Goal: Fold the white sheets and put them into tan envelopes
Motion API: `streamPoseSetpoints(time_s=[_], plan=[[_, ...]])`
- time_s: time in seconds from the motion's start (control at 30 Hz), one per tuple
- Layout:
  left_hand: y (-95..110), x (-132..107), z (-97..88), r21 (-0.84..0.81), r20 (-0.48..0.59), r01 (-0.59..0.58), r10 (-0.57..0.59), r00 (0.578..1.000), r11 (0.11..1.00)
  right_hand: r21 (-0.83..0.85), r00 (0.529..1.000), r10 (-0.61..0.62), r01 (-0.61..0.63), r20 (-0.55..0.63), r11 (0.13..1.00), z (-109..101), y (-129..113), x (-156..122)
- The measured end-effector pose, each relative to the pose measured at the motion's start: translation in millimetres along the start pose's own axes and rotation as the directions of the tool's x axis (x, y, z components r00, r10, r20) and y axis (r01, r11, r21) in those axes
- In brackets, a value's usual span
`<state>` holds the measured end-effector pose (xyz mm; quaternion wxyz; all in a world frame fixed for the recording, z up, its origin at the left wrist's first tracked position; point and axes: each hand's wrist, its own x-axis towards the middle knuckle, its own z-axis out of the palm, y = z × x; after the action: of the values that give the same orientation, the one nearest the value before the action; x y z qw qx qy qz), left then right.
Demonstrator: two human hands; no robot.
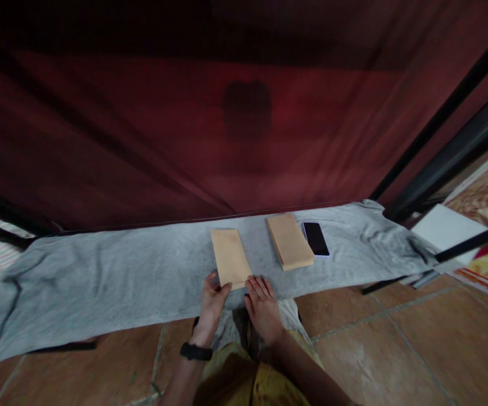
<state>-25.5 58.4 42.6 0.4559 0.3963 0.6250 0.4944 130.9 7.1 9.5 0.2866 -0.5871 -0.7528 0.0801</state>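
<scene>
A brown paper envelope (230, 256) lies flat on the grey cloth, its near end toward me with what looks like a folded flap. My left hand (213, 299) pinches the near left corner, thumb on top and fingers at the edge. Resting at the near right corner is my right hand (263, 304), its fingers stretched out over the flap edge. To the right sits a stack of similar brown envelopes (291, 241), apart from both hands. A phone (316, 239) with a dark screen lies just beyond that stack.
The grey cloth (121, 276) covers a long narrow surface in front of me. A dark red fabric panel (176, 135) rises behind it. Black frame bars (442, 118) slope at the right, near a white box-like object (449, 228). Tiled floor (366, 349) shows below.
</scene>
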Motion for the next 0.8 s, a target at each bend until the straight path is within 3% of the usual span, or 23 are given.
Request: streamPoseSetpoints(time_s=[0.07, 0.17, 0.27, 0.33, 0.4, 0.47, 0.53, 0.63, 0.8], plan=[[8, -8, 10.1, -0.134, 0.02, 0.035, -0.033, 0.999, 0.99, -0.021, 1.0, 0.005, -0.005, -0.007, 1.0, -1, -4, 4], [23, -23, 24.7, -0.162, 0.066, 0.004, 0.007, 0.998, 0.987, 0.023, 0.999, 0.05, -0.05, 0.01, 0.998, -6, -10, 13], [33, -34, 29.2, -0.125, 0.089, -0.077, 0.088, 0.992, 0.989, 0.305, 0.976, 0.219, -0.202, -0.02, 0.931, -12, -9, 22], [34, -37, 25.6, -0.098, 0.038, -0.101, 0.106, 0.994, 0.99, 0.585, 0.919, 0.393, -0.308, -0.02, 0.75, -16, -5, 27], [29, -38, 20.4, -0.094, -0.023, -0.03, 0.028, 0.999, 0.995, 0.813, 0.847, 0.525, -0.363, 0.084, 0.455, -19, -2, 30], [22, -40, 17.7, -0.129, 0.002, 0.121, -0.121, 0.993, 0.984, 0.912, 0.794, 0.56, -0.38, 0.235, 0.156, -19, -1, 28], [14, -44, 19.3, -0.159, 0.106, 0.247, -0.232, 0.967, 0.956, 0.925, 0.773, 0.546, -0.38, 0.323, -0.009, -16, -4, 25], [6, -50, 26.0, -0.171, 0.193, 0.273, -0.239, 0.952, 0.947, 0.921, 0.765, 0.535, -0.383, 0.359, -0.069, -11, -13, 21], [1, -48, 27.7, -0.152, 0.226, 0.248, -0.211, 0.951, 0.957, 0.92, 0.749, 0.567, -0.39, 0.343, -0.042, -10, -14, 22]])
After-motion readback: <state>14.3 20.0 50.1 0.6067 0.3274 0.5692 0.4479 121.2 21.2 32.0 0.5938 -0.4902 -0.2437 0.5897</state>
